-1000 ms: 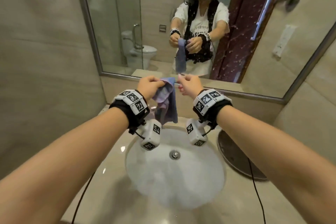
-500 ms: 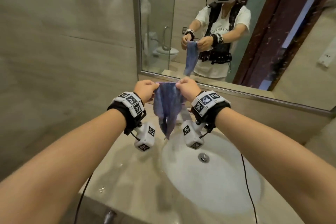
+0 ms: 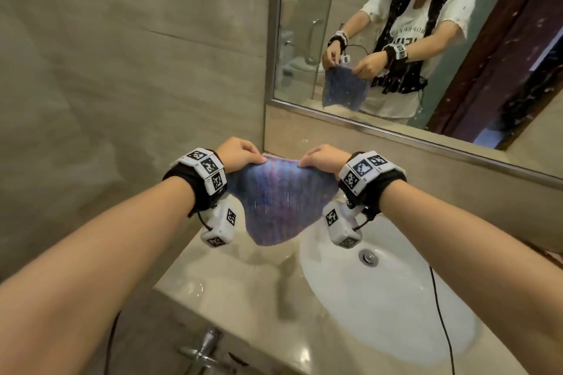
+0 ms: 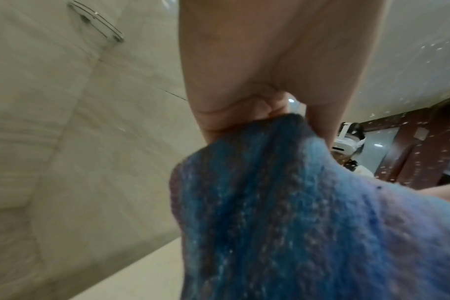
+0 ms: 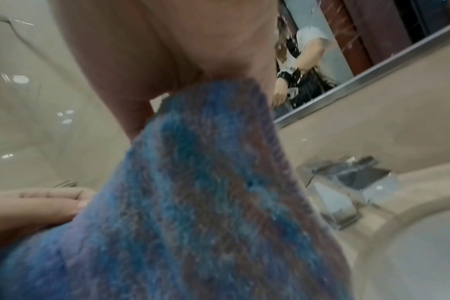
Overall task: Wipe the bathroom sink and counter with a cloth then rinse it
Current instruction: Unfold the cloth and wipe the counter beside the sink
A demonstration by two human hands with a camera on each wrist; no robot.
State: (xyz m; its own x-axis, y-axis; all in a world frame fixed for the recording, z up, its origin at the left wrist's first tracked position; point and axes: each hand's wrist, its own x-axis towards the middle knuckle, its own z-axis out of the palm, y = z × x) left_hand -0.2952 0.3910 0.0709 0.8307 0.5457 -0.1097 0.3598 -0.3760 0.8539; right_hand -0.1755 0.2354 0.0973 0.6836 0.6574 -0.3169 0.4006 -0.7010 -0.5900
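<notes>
Both arms reach forward, wrists level. The left hand [image 3: 239, 151] and right hand [image 3: 323, 157] each pinch a top corner of the cloth [image 3: 280, 201] — it hangs spread, top edge running left to right, lower tip pointing down, above the counter [image 3: 231, 280] just left of the sink [image 3: 380, 298].

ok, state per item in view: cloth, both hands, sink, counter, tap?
cloth: spread out, held up by its top edge, clear of the counter
left hand: pinches the cloth's top left corner
right hand: pinches the top right corner
sink: drain visible, no standing water
counter: glossy, scattered droplets
tap: no water running
</notes>
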